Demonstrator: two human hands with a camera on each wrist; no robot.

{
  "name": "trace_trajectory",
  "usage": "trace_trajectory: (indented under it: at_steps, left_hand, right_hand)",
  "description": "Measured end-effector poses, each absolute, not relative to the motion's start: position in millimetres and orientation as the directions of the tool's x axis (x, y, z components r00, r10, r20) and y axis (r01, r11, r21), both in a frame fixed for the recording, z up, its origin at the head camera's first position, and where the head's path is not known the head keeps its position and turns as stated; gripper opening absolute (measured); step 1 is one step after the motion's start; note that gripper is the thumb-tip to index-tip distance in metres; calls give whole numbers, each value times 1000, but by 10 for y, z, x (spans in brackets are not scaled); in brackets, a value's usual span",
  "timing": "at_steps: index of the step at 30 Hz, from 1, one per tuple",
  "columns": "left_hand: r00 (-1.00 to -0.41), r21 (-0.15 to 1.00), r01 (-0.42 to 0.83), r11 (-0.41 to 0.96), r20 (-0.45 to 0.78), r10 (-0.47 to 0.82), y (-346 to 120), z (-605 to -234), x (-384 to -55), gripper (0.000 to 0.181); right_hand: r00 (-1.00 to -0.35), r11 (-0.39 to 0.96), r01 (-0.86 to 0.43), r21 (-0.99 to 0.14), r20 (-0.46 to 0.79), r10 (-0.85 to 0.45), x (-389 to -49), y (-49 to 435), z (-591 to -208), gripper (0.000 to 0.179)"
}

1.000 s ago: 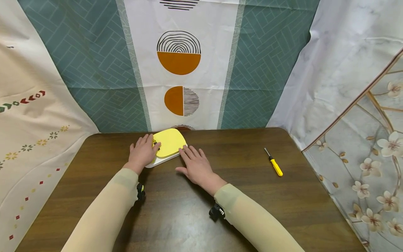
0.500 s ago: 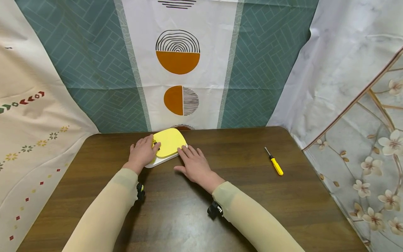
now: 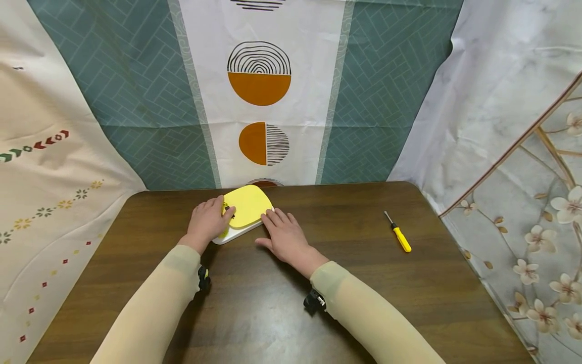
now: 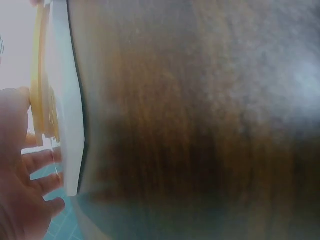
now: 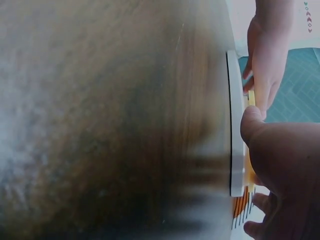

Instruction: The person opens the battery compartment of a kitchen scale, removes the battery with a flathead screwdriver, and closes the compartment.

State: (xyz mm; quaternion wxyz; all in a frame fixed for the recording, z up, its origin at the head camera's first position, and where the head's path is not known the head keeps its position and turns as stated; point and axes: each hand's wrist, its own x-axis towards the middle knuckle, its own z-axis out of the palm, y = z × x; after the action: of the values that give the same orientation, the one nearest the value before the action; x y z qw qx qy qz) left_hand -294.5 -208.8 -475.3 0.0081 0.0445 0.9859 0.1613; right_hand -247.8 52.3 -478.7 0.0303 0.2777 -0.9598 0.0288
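Observation:
A flat device [image 3: 249, 206] with a rounded yellow top and a white base lies on the table near its back edge. Its kind is not plain to me. My left hand [image 3: 206, 222] rests over its left end, thumb on the top near some dark and yellow marks; the palm hides part of that end. At the near right corner, my right hand [image 3: 286, 237] touches the edge with straight fingertips, its thumb spread to the side. In the left wrist view the white base [image 4: 72, 110] is seen edge-on beside the fingers. The right wrist view shows both hands around the yellow top [image 5: 251, 97].
A screwdriver [image 3: 400, 236] with a yellow handle lies on the right of the brown wooden table [image 3: 254, 313]. Behind the table hangs a patterned green and white cloth [image 3: 382, 101]. Printed cloths hang along the left and right sides.
The view has shifted slightly. Both hands keep their places at the device, and neither the device nor the screwdriver has visibly moved on the table.

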Motion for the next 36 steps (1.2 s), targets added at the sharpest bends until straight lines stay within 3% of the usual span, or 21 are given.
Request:
trace_trajectory:
  at_steps: [36]
  left_hand:
    - [-993,222,98,970,89,80,-1775,-4675,-2410,76]
  right_hand:
    - [-843,840,-536,-83,90,-530,-2291,870,-4726,76]
